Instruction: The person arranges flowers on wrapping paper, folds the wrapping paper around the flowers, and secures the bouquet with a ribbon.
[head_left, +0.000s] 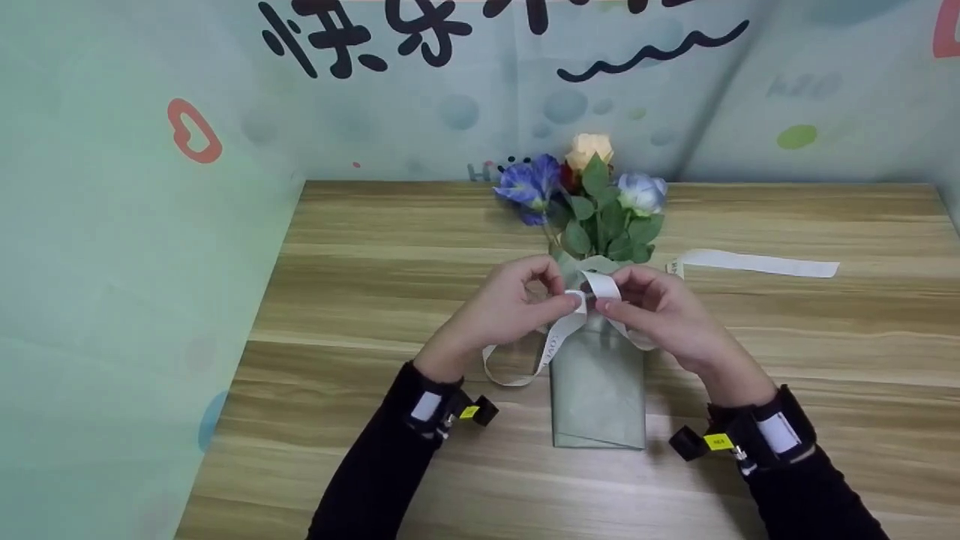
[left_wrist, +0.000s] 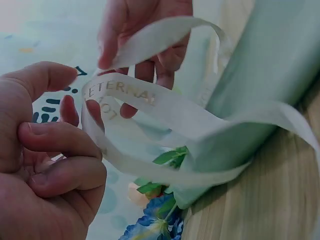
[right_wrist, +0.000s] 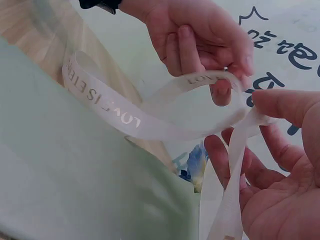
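Note:
A bouquet wrapped in pale green paper (head_left: 598, 390) lies on the table, its flowers pointing away from me. Over its upper part, my left hand (head_left: 521, 300) pinches a white ribbon (head_left: 559, 341) between thumb and finger. Close beside it, my right hand (head_left: 664, 315) pinches the same ribbon with thumb and forefinger. Between the hands the ribbon (right_wrist: 110, 107) forms loops, printed with letters. In the left wrist view the ribbon (left_wrist: 145, 97) curves from the fingertips toward the paper. The fingers partly hide where its strands cross.
A blue-violet flower (head_left: 531, 184), a peach rose (head_left: 589, 150) and a pale blue flower (head_left: 642, 193) top the green leaves. A white ribbon strip (head_left: 765, 263) lies right of the bouquet on the wooden table (head_left: 360, 300). A printed cloth (head_left: 420, 127) hangs behind.

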